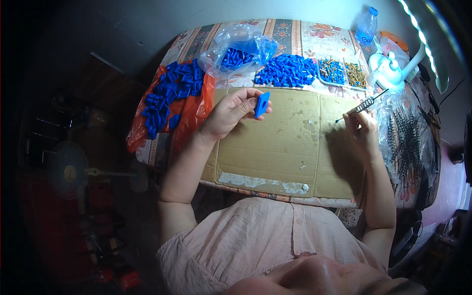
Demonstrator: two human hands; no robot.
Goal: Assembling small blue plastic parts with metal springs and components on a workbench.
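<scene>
Okay, I saw the left hand (230,114) pinching a small flat blue plastic piece with a rectangular slot (262,104) between thumb and fingers, raised over the brown cardboard sheet (280,147); the right hand (363,129) gripped a thin black wire with a coiled spring section (365,104), fingers closed on it; a pile of blue plastic parts (287,71) lay beyond the cardboard; more sat on an orange plastic bag (169,93); a clear tray of brass screws (344,73) stood near the right hand.

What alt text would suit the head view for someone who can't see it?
Over a flat brown cardboard sheet, the left hand holds a flat blue plastic piece and the right hand a thin coiled metal wire. Heaps of small blue plastic parts lie behind.
</scene>
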